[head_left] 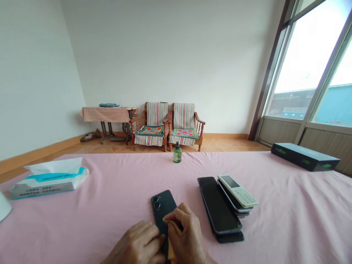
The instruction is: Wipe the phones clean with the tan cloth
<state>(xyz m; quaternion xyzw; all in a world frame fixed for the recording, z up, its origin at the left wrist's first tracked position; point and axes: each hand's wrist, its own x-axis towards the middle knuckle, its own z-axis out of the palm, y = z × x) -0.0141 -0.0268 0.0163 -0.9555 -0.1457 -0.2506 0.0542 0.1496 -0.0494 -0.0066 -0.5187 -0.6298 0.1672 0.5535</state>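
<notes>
A dark smartphone (164, 200) lies back side up, with its two round camera lenses near the far left corner. My left hand (141, 242), fingers bent, grips its near left edge. My right hand (187, 231) is closed in a pinch on a folded yellowish cloth (171, 251) and presses it against the phone's back. The near end of the phone is hidden by my hands. Right of them, a black-screened phone (220, 203) tops a stack. Beside it, a white keypad phone (238, 190) rests on another stack of phones.
A pink sheet (115, 190) covers the surface. Around it are a tissue pack (52, 182) at left, a green spray bottle (177, 154) at the far edge and a black box (305, 157) at far right. Two wooden chairs (202, 126) stand beyond. Part of a white object (4, 207) shows at far left.
</notes>
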